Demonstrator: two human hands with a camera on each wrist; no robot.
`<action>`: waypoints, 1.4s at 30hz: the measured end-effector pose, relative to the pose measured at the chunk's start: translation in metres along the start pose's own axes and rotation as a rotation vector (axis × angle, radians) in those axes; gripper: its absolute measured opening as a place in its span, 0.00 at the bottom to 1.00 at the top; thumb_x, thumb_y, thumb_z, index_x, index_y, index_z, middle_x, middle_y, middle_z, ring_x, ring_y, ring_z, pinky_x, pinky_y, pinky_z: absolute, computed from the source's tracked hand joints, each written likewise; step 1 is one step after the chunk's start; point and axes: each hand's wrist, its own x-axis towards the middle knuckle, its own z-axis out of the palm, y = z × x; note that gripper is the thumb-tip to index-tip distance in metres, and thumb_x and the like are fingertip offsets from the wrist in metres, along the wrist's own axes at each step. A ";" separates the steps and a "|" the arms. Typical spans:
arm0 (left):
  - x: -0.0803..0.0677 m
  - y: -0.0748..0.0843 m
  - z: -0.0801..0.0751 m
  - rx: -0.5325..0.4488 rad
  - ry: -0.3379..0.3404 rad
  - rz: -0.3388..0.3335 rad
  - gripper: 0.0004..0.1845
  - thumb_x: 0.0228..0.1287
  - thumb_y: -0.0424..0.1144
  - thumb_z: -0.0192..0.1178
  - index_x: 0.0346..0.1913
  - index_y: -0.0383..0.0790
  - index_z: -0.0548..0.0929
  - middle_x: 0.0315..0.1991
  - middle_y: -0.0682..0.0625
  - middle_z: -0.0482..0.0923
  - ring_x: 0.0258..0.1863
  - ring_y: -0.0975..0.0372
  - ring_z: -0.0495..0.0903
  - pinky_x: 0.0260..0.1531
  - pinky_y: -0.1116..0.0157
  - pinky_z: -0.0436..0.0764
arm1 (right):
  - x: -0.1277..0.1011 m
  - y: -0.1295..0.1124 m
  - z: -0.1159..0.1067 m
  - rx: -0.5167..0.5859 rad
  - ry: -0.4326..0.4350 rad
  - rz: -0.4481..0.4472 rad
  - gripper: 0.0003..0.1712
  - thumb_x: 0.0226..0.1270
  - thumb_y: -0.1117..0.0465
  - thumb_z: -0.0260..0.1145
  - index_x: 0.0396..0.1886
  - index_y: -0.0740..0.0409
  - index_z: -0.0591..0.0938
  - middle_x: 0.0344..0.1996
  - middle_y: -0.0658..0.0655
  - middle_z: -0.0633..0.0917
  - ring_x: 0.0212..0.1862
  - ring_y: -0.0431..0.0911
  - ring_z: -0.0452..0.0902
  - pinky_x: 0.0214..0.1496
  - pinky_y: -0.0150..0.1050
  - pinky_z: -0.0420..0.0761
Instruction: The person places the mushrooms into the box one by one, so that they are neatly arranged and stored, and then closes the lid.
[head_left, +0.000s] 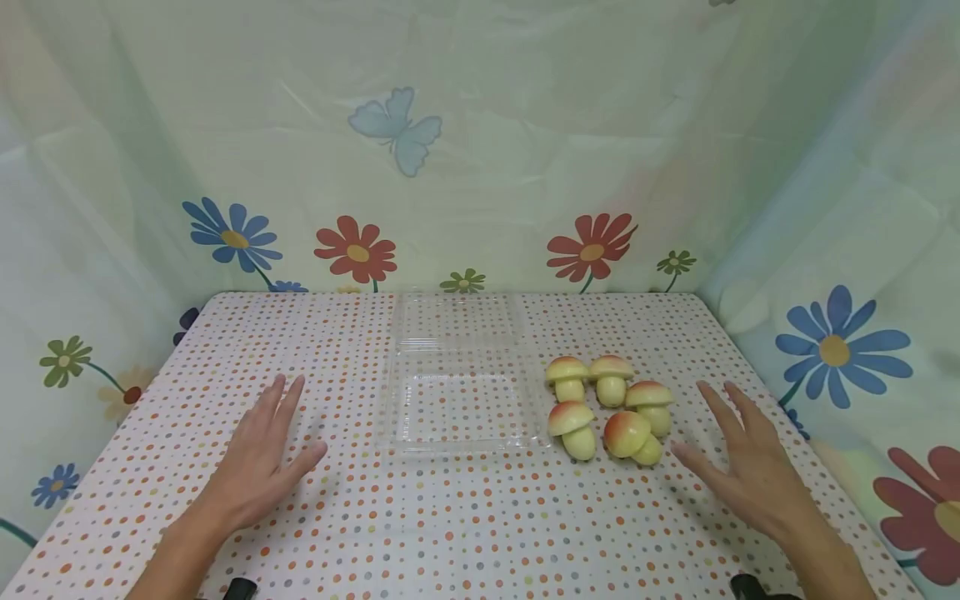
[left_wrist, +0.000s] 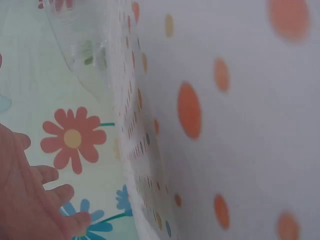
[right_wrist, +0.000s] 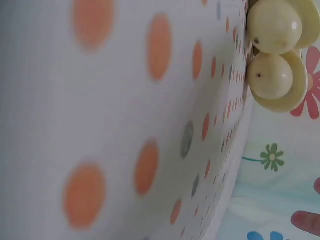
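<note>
My left hand [head_left: 258, 462] hovers over the left part of the table, fingers straight and thumb apart, holding nothing. Over the right part, my right hand [head_left: 746, 467] is likewise spread and bare. Nearest to it are several toy mushrooms [head_left: 628, 433] with cream stems and red-tinged caps, lying in a loose cluster. Two of their rounded stems [right_wrist: 272, 77] show in the right wrist view. Between the hands lies a clear plastic clamshell box [head_left: 461, 408], its lid [head_left: 459, 321] folded back toward the rear. The left wrist view catches the fingers [left_wrist: 60, 195] of my left hand, extended.
A white dotted cloth [head_left: 450, 525] covers the table. Its back edge meets a pale curtain [head_left: 480, 183] printed with flowers and a butterfly, and similar curtain hangs along both sides. Small black objects [head_left: 240, 588] show by the wrists at the bottom of the head view.
</note>
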 end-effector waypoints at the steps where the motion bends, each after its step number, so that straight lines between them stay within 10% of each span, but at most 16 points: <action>1: 0.000 0.001 0.000 -0.020 0.000 -0.004 0.49 0.75 0.57 0.54 0.85 0.45 0.39 0.84 0.32 0.40 0.80 0.33 0.47 0.71 0.28 0.52 | 0.001 -0.003 0.000 0.003 -0.003 0.003 0.55 0.72 0.40 0.65 0.86 0.48 0.45 0.80 0.77 0.47 0.73 0.83 0.49 0.55 0.87 0.58; 16: 0.008 0.012 0.021 -0.461 -0.088 -0.020 0.42 0.81 0.47 0.49 0.85 0.52 0.36 0.84 0.33 0.38 0.81 0.31 0.41 0.69 0.23 0.48 | 0.007 -0.023 0.010 0.062 0.006 -0.046 0.48 0.71 0.43 0.68 0.83 0.51 0.59 0.71 0.74 0.65 0.66 0.77 0.65 0.53 0.82 0.69; 34: 0.022 0.039 0.048 -0.575 -0.063 0.023 0.41 0.80 0.46 0.53 0.85 0.45 0.45 0.84 0.36 0.45 0.81 0.34 0.47 0.72 0.27 0.51 | 0.012 -0.039 0.022 0.051 0.030 -0.072 0.38 0.65 0.50 0.75 0.71 0.57 0.74 0.63 0.71 0.72 0.56 0.71 0.77 0.46 0.69 0.81; 42: 0.028 0.052 0.060 -0.620 -0.071 0.029 0.42 0.77 0.45 0.57 0.85 0.49 0.46 0.84 0.38 0.47 0.80 0.36 0.52 0.71 0.27 0.56 | 0.011 -0.037 0.025 0.097 -0.010 -0.112 0.29 0.68 0.49 0.74 0.66 0.52 0.81 0.54 0.60 0.81 0.46 0.53 0.81 0.40 0.51 0.84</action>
